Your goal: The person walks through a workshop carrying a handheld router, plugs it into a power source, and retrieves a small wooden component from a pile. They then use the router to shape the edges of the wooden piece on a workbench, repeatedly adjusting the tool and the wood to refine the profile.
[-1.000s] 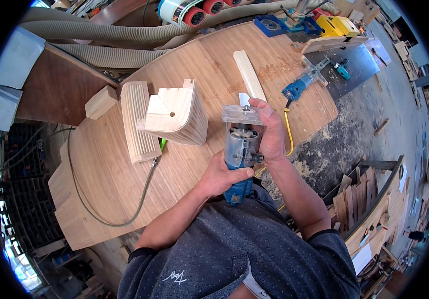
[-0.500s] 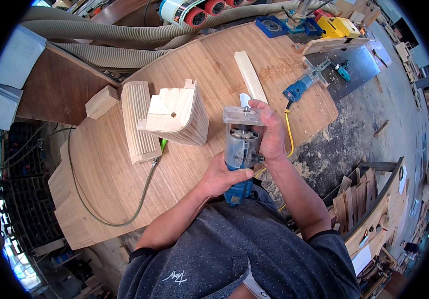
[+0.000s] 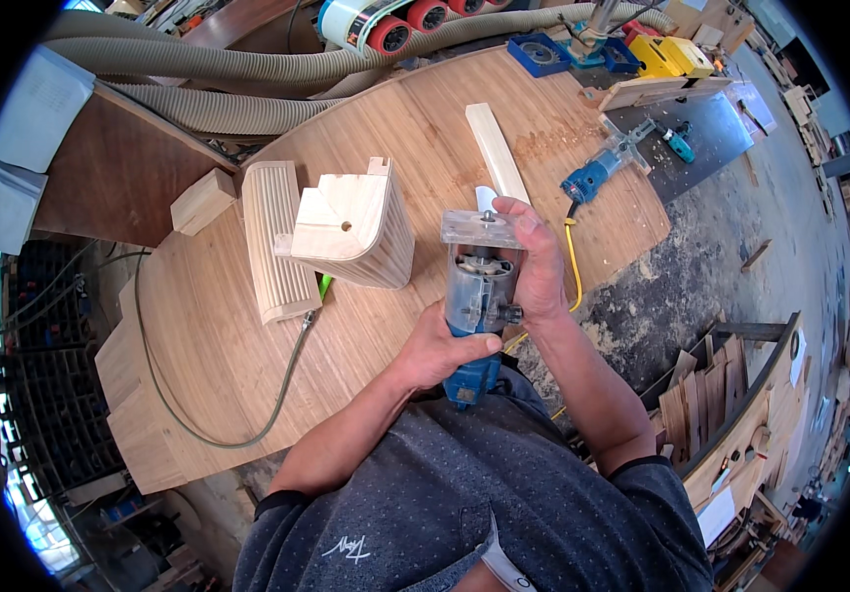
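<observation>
A blue trim router [image 3: 474,370] with a clear base plate [image 3: 469,227] is held base-up in front of my body. My left hand [image 3: 440,350] wraps round its motor body, thumb across the front. My right hand [image 3: 541,266] grips its right side by the clear base, fingertips on the plate. Just beyond lie a pale wooden strip [image 3: 494,148] and a small white item [image 3: 484,195]. To the left, a curved fluted wooden block [image 3: 351,247] stands beside a fluted piece [image 3: 277,247] on the wooden panel [image 3: 218,355].
A second blue router [image 3: 588,173] with a yellow cord and a teal drill [image 3: 679,143] lie at the right. A small wooden block [image 3: 198,202], a green air hose [image 3: 267,424] and large grey ducts [image 3: 198,64] are around the panel. Wood offcuts [image 3: 706,400] stand lower right.
</observation>
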The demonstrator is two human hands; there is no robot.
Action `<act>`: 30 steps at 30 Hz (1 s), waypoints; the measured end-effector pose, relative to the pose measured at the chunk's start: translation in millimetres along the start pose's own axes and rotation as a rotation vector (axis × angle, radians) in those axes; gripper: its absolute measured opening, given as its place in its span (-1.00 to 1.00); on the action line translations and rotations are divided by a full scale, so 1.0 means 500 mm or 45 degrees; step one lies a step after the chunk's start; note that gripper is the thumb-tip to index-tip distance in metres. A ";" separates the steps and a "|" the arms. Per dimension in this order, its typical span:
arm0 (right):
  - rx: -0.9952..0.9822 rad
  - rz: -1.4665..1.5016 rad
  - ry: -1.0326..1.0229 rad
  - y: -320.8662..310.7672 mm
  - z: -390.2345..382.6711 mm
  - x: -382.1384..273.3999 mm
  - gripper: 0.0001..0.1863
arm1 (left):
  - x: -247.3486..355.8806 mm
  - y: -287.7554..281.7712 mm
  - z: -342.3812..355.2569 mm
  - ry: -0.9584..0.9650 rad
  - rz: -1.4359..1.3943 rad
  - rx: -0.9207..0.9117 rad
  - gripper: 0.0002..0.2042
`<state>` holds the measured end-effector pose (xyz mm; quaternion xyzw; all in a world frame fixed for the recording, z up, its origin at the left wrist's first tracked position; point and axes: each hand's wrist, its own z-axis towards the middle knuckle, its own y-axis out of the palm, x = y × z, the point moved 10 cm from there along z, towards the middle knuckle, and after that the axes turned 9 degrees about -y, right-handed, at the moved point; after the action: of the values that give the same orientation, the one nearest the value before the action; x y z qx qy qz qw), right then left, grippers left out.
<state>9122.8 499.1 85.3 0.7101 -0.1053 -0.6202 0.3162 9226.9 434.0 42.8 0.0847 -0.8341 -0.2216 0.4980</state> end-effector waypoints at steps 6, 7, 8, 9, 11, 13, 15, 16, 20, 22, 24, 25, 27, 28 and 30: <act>-0.002 -0.018 0.004 0.004 0.000 -0.002 -0.32 | 0.000 -0.003 0.001 0.012 -0.006 -0.006 -0.50; -0.006 -0.021 0.004 0.004 0.000 -0.002 -0.32 | -0.001 -0.003 0.001 0.008 -0.010 -0.008 -0.50; -0.015 -0.014 0.010 0.005 0.001 -0.001 -0.31 | -0.003 -0.004 0.001 0.004 -0.014 -0.009 -0.51; -0.025 -0.008 0.015 0.006 0.001 0.000 -0.31 | -0.004 -0.004 0.001 0.001 -0.019 -0.010 -0.51; -0.019 -0.020 -0.003 0.000 0.004 0.003 -0.34 | -0.005 -0.005 0.002 -0.001 -0.027 -0.017 -0.52; 0.013 -0.058 -0.051 -0.016 0.009 0.007 -0.40 | -0.005 -0.005 0.003 -0.005 -0.026 -0.019 -0.52; -0.004 -0.053 -0.026 -0.007 0.007 0.005 -0.39 | -0.005 -0.007 0.003 -0.011 -0.019 -0.013 -0.52; -0.012 -0.050 -0.013 -0.003 0.007 0.004 -0.39 | -0.005 -0.008 0.003 -0.008 -0.019 -0.011 -0.52; 0.009 -0.082 -0.012 -0.005 0.007 0.001 -0.37 | -0.007 -0.010 0.005 -0.017 -0.021 -0.013 -0.51; -0.002 -0.082 -0.001 -0.007 0.008 0.004 -0.36 | -0.006 -0.010 0.006 -0.021 -0.025 -0.013 -0.50; -0.004 -0.061 0.000 -0.004 0.008 0.004 -0.37 | -0.002 -0.008 0.005 -0.018 -0.029 -0.009 -0.50; -0.005 -0.050 0.001 -0.003 0.008 0.004 -0.37 | -0.004 -0.008 0.005 -0.016 -0.034 -0.013 -0.50; -0.018 -0.053 0.005 -0.003 0.009 0.004 -0.38 | -0.008 -0.010 0.007 -0.011 -0.043 -0.022 -0.50; -0.024 -0.054 0.007 -0.003 0.009 0.005 -0.38 | -0.008 -0.009 0.007 -0.015 -0.042 -0.022 -0.50; 0.008 -0.038 -0.012 -0.007 0.011 0.006 -0.38 | -0.007 -0.007 0.006 -0.026 -0.039 -0.025 -0.49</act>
<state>9117.4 498.6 80.8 0.7098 -0.0981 -0.6278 0.3041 9225.6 433.0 37.2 0.0905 -0.8356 -0.2381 0.4868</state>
